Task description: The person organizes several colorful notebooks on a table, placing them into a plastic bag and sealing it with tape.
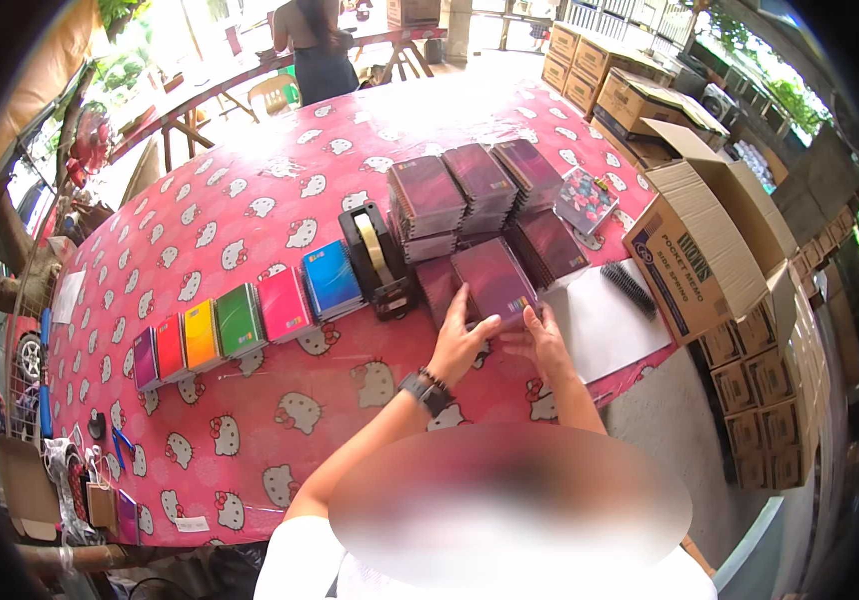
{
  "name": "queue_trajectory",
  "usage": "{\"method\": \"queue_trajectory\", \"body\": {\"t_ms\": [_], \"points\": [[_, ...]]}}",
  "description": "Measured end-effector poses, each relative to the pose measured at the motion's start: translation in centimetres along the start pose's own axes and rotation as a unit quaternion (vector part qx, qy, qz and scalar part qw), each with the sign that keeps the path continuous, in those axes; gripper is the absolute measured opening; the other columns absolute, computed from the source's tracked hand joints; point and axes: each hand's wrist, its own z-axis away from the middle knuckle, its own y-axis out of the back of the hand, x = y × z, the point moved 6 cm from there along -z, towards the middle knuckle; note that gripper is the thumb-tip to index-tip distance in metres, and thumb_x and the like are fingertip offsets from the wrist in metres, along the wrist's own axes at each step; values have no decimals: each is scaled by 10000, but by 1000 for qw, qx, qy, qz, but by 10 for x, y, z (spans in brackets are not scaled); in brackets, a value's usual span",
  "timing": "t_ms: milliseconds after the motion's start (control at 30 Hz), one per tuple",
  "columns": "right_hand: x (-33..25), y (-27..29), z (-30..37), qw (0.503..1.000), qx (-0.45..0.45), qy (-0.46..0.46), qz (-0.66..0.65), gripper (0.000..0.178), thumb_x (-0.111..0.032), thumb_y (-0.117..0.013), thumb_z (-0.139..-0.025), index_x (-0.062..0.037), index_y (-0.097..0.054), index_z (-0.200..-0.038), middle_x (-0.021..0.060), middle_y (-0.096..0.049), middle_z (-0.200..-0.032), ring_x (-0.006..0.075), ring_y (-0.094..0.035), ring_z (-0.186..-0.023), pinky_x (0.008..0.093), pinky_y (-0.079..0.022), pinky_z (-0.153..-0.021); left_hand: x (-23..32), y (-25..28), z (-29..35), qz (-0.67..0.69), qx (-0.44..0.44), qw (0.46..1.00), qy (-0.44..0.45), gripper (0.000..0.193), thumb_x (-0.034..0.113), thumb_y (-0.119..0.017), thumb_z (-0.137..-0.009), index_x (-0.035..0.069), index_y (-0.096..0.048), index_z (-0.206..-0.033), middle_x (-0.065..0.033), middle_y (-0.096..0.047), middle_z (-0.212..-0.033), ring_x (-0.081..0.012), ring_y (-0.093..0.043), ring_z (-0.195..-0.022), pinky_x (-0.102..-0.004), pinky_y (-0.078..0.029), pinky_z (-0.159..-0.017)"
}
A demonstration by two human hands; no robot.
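Observation:
A dark purple spiral notebook point(493, 278), perhaps the top one of a small pile, lies between my two hands. My left hand point(464, 335) grips its near left side, fingers along the edge. At its near right corner my right hand point(542, 345) closes on it with the thumb up. Behind it stand tall stacks of matching dark purple notebooks point(428, 187). A black tape dispenser point(378, 262) is left of the held notebook. Further left runs a row of notebook piles: blue point(332, 278), pink point(286, 303), green point(239, 320), yellow point(202, 333), red point(170, 345) and purple point(145, 358).
An opened cardboard box point(690, 250) stands at the right beside white paper point(605, 325) with a black spiral coil point(630, 288). A floral notebook point(587, 200) lies behind. Stacked cartons point(765, 410) line the right. A person point(315, 50) stands beyond the pink patterned tablecloth point(250, 430).

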Motion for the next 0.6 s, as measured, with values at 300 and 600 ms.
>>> {"method": "queue_trajectory", "body": {"t_ms": [300, 600], "points": [[-43, 144, -98, 882, 95, 229, 401, 847, -171, -778, -686, -53, -311, -1383, 153, -458, -1289, 269, -486, -1131, 371, -447, -864, -47, -41, -49, -103, 104, 989, -25, 674, 132, -620, -831, -39, -267, -1379, -254, -381, -1352, -347, -367, -1270, -361, -303, -1050], [-33, 128, -146, 959, -149, 95, 221, 734, -7, -594, -789, -51, -240, -1429, 121, -422, -1368, 228, -411, -1246, 324, -343, -1004, 11, -8, 37, 36, -154, 978, 138, 700, 241, -655, -828, -15, -314, -1384, -183, -398, -1386, -260, -436, -1234, -375, -349, -1016]]}}
